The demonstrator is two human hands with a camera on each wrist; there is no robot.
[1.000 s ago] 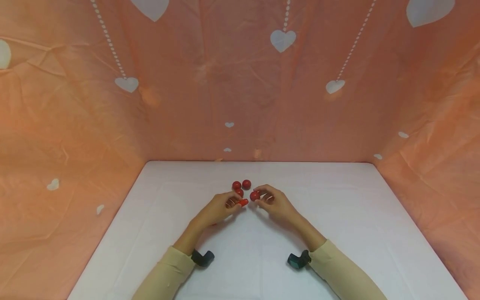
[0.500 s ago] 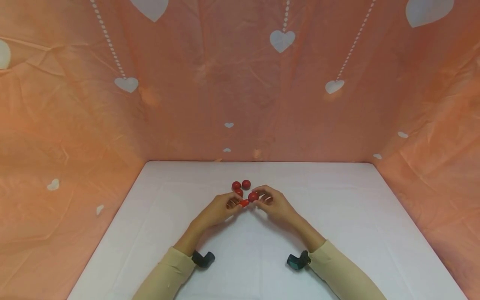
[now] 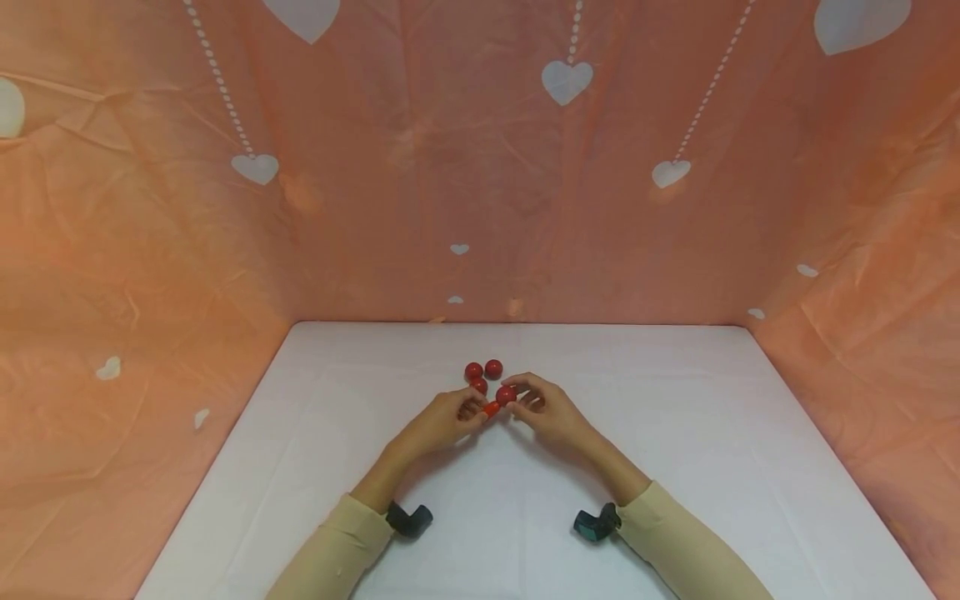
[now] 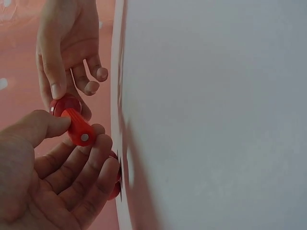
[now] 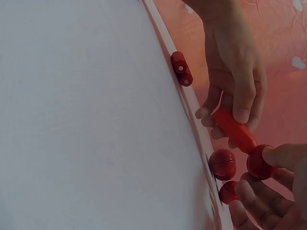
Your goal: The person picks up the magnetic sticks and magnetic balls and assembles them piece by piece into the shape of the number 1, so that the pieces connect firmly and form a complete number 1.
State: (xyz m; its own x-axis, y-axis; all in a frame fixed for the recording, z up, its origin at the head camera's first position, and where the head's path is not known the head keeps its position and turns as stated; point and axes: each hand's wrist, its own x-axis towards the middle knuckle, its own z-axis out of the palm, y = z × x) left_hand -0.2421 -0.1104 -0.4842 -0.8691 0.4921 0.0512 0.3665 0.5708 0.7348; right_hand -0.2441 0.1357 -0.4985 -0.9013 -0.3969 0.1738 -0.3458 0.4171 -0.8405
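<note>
My left hand pinches a bright red rod between thumb and fingers. A small silver disc shows on the rod's near end in the left wrist view. Opposite, my right hand holds a glossy red ball by thumb and fingertips. The rod's far end is right at the ball, and both are held above the white table. Just beyond the hands sit three more red balls in a loose cluster, the nearest partly covered by the left fingers in the head view.
Two darker red rods with silver end discs lie side by side on the table in the right wrist view. An orange cloth with pale hearts hangs around the table's back and sides. A dark wrist camera is strapped to each arm.
The gap between rod and ball has closed as the right hand shifted slightly left and toward me. The rod now tilts up toward the ball. The three loose balls have stayed put.
</note>
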